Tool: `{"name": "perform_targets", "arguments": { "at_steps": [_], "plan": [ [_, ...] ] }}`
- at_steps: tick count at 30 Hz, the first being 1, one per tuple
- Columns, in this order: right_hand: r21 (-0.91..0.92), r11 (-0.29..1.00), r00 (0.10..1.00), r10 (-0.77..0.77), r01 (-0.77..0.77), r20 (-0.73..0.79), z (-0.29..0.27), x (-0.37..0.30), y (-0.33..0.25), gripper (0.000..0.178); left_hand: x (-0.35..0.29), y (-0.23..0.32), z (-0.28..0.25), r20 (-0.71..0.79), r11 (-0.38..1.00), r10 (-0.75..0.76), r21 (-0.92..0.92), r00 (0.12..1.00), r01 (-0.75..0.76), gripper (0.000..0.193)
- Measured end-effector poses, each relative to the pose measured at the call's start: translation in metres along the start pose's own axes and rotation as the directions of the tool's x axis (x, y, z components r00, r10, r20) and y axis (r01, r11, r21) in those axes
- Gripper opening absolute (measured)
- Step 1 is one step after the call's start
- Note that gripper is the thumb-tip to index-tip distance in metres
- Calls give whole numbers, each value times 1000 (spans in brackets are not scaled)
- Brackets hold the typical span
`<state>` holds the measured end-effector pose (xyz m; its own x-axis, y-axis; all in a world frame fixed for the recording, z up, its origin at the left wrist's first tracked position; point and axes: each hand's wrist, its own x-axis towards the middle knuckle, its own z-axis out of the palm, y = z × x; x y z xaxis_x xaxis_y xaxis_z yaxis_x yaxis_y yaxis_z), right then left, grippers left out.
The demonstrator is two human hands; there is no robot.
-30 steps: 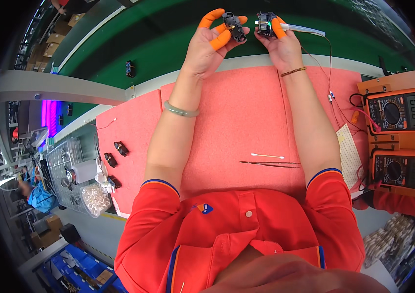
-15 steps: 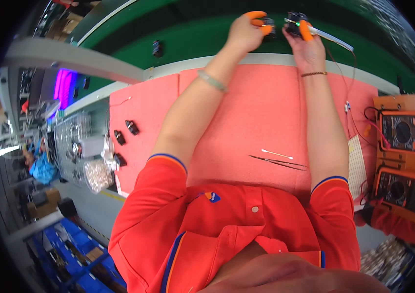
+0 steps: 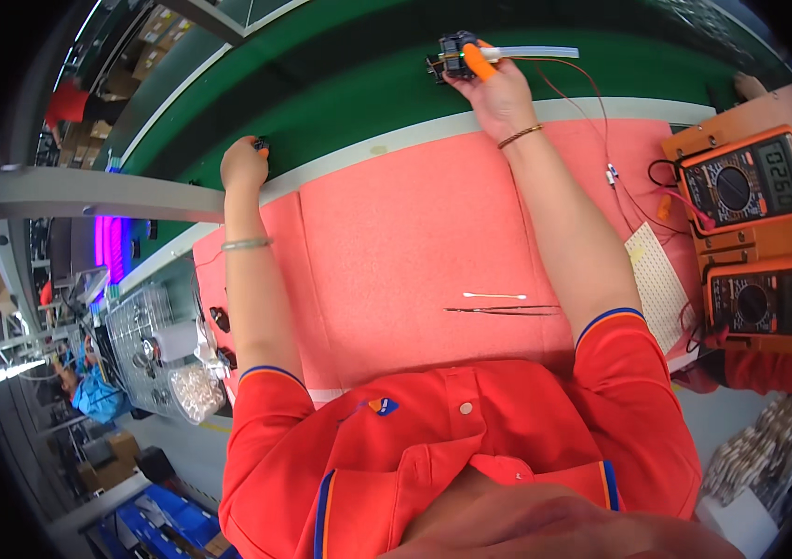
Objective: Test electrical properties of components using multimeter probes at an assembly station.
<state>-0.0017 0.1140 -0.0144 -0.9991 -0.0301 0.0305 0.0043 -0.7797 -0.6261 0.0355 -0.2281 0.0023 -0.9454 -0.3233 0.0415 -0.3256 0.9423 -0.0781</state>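
My right hand (image 3: pixel 502 97) is over the green belt, its fingers, with orange finger cots, closed on a small black electronic device (image 3: pixel 458 53). A whitish tube (image 3: pixel 535 53) and a thin red wire (image 3: pixel 571 67) run rightward from that hand. Farther left, at the belt's near edge, my left hand (image 3: pixel 244 168) is closed on a small dark part (image 3: pixel 260 144). Most of that part is hidden by the fingers. Black tweezers (image 3: pixel 503 309) and a cotton swab (image 3: pixel 494 295) lie on the pink mat (image 3: pixel 405 224) between my forearms.
Two orange multimeters (image 3: pixel 731 189) (image 3: pixel 751 303) stand at the right, beside a perforated white board (image 3: pixel 661 284). Past the mat's left side are clear plastic trays (image 3: pixel 140 321) and a bag of small pale pieces (image 3: pixel 196 391). A grey metal beam (image 3: pixel 102 194) crosses near my left hand.
My left hand has swung far left along the belt, away from the right hand. My right hand has shifted left with the black device still held. The whole view has turned somewhat.
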Motion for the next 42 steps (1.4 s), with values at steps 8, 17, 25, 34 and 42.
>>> {"name": "perform_targets", "arguments": {
  "at_steps": [8,17,25,34,42],
  "plan": [
    [-2,998,998,58,-58,29,-1,-7,-3,24,-42,152,-26,0,-276,349,-956,937,103,31],
    [-315,949,998,-42,23,-51,5,-16,3,20,-58,183,-8,-27,-435,552,-862,833,260,27],
    [-641,763,993,-114,89,2,2,-16,8,20,-59,185,-8,36,-394,532,-874,846,285,29],
    [-697,688,975,-77,204,209,6,-13,8,25,-51,185,-3,107,-448,386,-846,916,288,33],
    [-658,744,990,-31,115,138,17,-23,13,22,-55,177,-9,109,-369,329,-900,938,234,31]
  ]
}}
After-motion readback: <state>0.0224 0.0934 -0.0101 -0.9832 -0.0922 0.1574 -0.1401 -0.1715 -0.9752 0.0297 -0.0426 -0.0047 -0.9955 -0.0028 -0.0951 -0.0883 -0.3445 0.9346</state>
